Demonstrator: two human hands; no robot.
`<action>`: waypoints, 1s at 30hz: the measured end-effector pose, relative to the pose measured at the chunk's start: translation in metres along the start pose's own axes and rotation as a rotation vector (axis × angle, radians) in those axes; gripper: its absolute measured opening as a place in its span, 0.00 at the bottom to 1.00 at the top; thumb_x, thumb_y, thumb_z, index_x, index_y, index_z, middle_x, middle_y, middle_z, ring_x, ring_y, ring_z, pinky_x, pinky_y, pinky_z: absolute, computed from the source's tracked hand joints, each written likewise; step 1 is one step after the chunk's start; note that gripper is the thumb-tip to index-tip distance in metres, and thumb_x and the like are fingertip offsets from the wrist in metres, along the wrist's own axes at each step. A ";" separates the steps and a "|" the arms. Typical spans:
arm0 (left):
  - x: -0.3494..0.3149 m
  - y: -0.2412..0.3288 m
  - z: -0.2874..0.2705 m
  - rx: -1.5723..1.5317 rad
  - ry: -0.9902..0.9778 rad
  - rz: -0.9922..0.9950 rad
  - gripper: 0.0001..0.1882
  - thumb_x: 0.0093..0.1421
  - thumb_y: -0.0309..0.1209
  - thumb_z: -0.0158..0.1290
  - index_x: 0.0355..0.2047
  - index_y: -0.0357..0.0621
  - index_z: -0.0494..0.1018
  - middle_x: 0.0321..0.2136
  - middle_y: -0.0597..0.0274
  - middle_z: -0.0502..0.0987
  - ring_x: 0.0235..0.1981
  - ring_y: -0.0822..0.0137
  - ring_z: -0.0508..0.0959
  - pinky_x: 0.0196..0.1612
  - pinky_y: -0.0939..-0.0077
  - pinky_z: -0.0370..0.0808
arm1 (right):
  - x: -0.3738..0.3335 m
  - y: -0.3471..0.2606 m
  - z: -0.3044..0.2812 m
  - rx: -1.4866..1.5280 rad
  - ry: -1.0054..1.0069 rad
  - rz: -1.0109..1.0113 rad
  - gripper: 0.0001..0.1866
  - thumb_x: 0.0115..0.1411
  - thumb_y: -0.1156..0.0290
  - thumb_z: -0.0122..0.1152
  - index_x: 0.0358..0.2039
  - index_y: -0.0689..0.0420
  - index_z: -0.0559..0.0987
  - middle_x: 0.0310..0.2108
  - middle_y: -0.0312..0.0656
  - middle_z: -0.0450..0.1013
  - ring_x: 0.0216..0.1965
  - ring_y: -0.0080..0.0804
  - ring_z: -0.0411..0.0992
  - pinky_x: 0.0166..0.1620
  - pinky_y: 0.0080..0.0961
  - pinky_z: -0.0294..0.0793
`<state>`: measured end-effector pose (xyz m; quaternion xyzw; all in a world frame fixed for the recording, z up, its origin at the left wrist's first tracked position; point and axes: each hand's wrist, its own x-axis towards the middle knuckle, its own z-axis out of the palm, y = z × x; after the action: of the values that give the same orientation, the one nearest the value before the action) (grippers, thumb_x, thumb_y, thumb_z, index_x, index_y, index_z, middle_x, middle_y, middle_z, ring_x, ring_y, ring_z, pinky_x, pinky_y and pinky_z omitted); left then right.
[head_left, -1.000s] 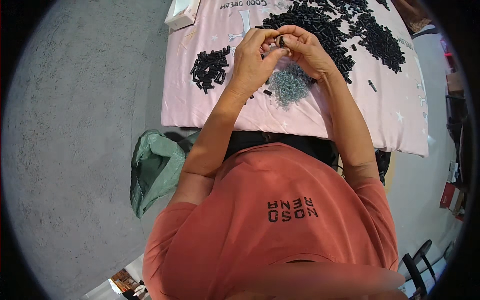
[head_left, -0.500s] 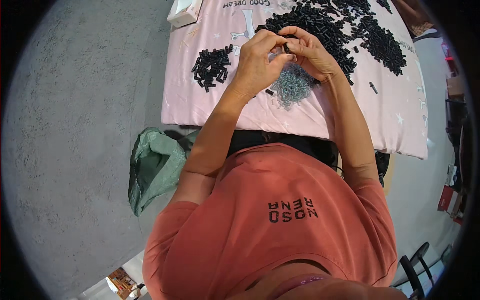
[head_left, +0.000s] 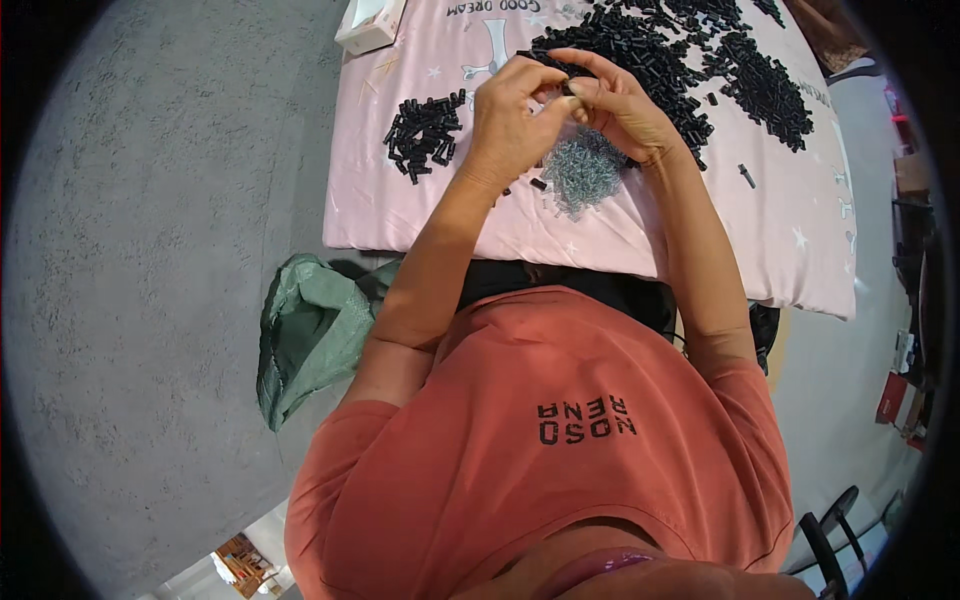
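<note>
Both hands together above the pink cloth-covered worktop [head_left: 400, 215]. Right hand [head_left: 627, 110] pinches a small black cylindrical piece [head_left: 568, 89]; left hand [head_left: 512, 120] meets it, fingertips overlapping, so I can't tell its grip. A slipping pinch could drop it into the clear-silvery heap of small coils [head_left: 582, 175] below.

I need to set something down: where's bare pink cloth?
Pink star-printed cloth is bare below the lone dark rod, right of the right forearm, and below the left heap of black cylinders. Crowded: around the left hand and right hand, with silvery small pieces nearer.
</note>
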<state>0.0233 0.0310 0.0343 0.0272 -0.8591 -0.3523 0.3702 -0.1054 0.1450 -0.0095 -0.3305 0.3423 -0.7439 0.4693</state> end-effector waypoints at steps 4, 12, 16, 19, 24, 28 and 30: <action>0.001 -0.050 -0.023 0.279 0.058 -0.195 0.12 0.48 0.28 0.61 0.33 0.38 0.78 0.31 0.57 0.77 0.32 0.65 0.78 0.37 0.74 0.73 | 0.005 -0.003 -0.009 -0.068 0.279 -0.016 0.20 0.60 0.72 0.59 0.52 0.63 0.70 0.35 0.42 0.77 0.29 0.18 0.74 0.33 0.12 0.74; -0.016 -0.117 -0.061 0.697 -0.175 -0.247 0.15 0.48 0.39 0.61 0.33 0.44 0.78 0.33 0.55 0.77 0.38 0.55 0.76 0.43 0.61 0.70 | 0.007 -0.002 -0.026 -0.057 0.416 -0.106 0.11 0.62 0.72 0.57 0.44 0.61 0.75 0.34 0.41 0.77 0.28 0.18 0.74 0.31 0.12 0.73; -0.019 -0.119 -0.063 0.789 -0.157 -0.368 0.15 0.49 0.41 0.60 0.33 0.45 0.78 0.35 0.56 0.77 0.41 0.54 0.75 0.47 0.56 0.67 | 0.007 -0.001 -0.028 -0.081 0.471 -0.116 0.10 0.62 0.71 0.57 0.43 0.60 0.76 0.34 0.40 0.77 0.29 0.18 0.74 0.32 0.12 0.73; -0.019 -0.116 -0.061 0.829 -0.150 -0.360 0.16 0.49 0.42 0.60 0.34 0.45 0.78 0.35 0.55 0.77 0.41 0.54 0.75 0.48 0.54 0.66 | 0.008 -0.001 -0.029 -0.061 0.467 -0.120 0.10 0.62 0.71 0.58 0.43 0.60 0.76 0.33 0.40 0.77 0.29 0.19 0.73 0.32 0.13 0.73; -0.005 -0.099 -0.040 0.515 -0.033 -0.157 0.08 0.50 0.32 0.60 0.30 0.44 0.78 0.32 0.54 0.77 0.39 0.52 0.74 0.45 0.59 0.68 | 0.007 -0.003 -0.035 -0.058 0.513 -0.136 0.10 0.62 0.72 0.57 0.42 0.61 0.76 0.33 0.41 0.77 0.29 0.20 0.73 0.32 0.13 0.73; 0.002 -0.089 -0.006 0.430 -0.115 -0.071 0.05 0.50 0.27 0.57 0.29 0.45 0.79 0.29 0.55 0.77 0.37 0.53 0.75 0.42 0.61 0.71 | 0.007 -0.003 -0.036 -0.041 0.586 -0.137 0.09 0.62 0.72 0.57 0.41 0.61 0.76 0.33 0.41 0.77 0.29 0.20 0.73 0.32 0.13 0.73; 0.009 -0.083 0.005 0.426 -0.121 -0.065 0.07 0.50 0.26 0.57 0.31 0.45 0.78 0.29 0.56 0.77 0.36 0.54 0.75 0.42 0.62 0.72 | 0.007 -0.003 -0.038 -0.039 0.632 -0.139 0.09 0.63 0.72 0.56 0.41 0.62 0.76 0.33 0.41 0.77 0.29 0.21 0.73 0.32 0.13 0.73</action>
<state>-0.0041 -0.0313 -0.0147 0.1113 -0.9335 -0.1756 0.2921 -0.1399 0.1475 -0.0262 -0.1149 0.4620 -0.8331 0.2817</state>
